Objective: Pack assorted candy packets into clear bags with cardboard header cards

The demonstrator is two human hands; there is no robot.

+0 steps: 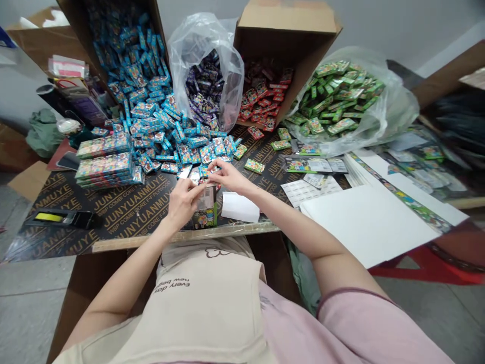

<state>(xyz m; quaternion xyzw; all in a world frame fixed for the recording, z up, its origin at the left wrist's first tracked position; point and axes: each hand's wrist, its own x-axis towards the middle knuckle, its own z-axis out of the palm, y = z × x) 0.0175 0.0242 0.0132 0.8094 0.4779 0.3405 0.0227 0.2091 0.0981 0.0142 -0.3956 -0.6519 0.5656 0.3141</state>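
Observation:
My left hand (182, 202) and my right hand (227, 175) meet above a dark plywood board (121, 217). The fingertips of my right hand pinch a small blue foil packet (203, 172). My left fingers close on a small pale packet (185, 172), partly hidden. Just below them stands a printed box with a clear window (204, 208). A loose pile of blue packets (159, 121) spreads up to my hands. A sheet of white paper (238, 207) lies by my right wrist.
Purple packets fill a clear bag (204, 86), red ones a cardboard box (265, 91), and green ones another bag (333, 96). Wrapped stacks of packets (104, 164) stand left. White boards (367, 222) lie right, and a black-and-yellow device (62, 218) lies on the board.

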